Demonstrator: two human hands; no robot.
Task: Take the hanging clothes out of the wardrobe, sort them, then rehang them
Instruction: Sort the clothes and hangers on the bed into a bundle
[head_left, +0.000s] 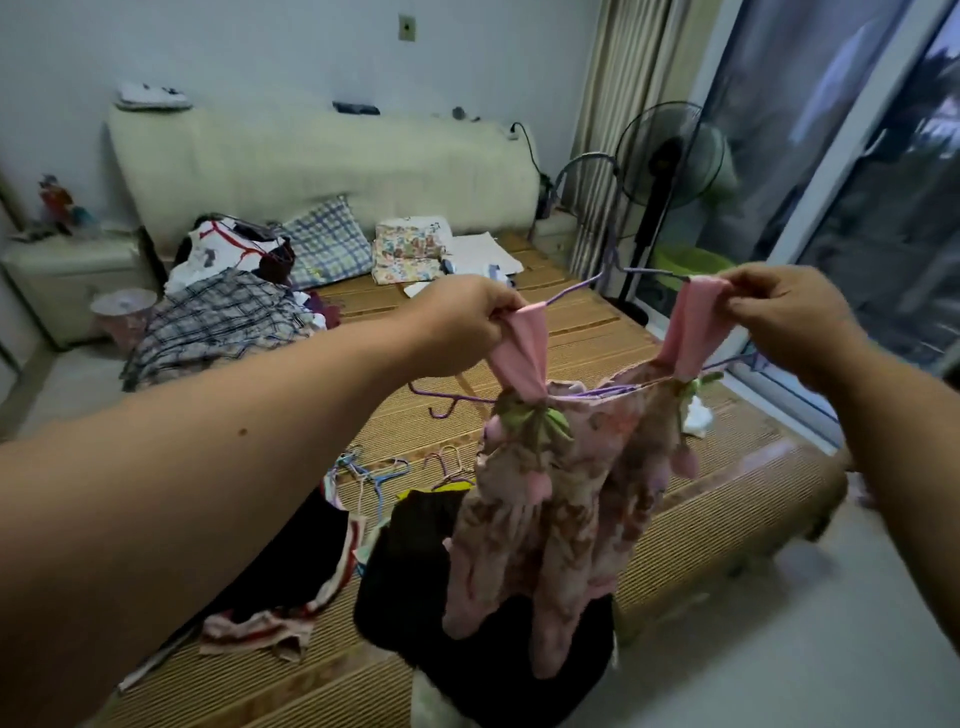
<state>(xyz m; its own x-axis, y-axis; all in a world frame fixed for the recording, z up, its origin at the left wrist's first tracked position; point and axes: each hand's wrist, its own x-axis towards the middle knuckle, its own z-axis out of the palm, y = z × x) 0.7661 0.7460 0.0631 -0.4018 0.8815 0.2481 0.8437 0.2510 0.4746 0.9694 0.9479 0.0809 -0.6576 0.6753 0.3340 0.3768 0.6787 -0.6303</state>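
I hold up a small pink flowered dress (561, 493) over the bed. My left hand (462, 322) pinches its left pink strap and my right hand (779, 312) pinches the right strap. A purple wire hanger (613, 270) runs through both straps, its hook pointing up toward the fan. The dress hangs down over a black garment (415, 561). Several loose hangers (374, 473) lie on the bamboo mat (597, 332).
A heap of checked and white clothes (223, 312) sits at the bed's far left, with a dark striped garment (291, 582) nearer. Pillows and folded cloth (410, 249) lie by the headboard. A standing fan (670, 156) and glass door (857, 182) are on the right.
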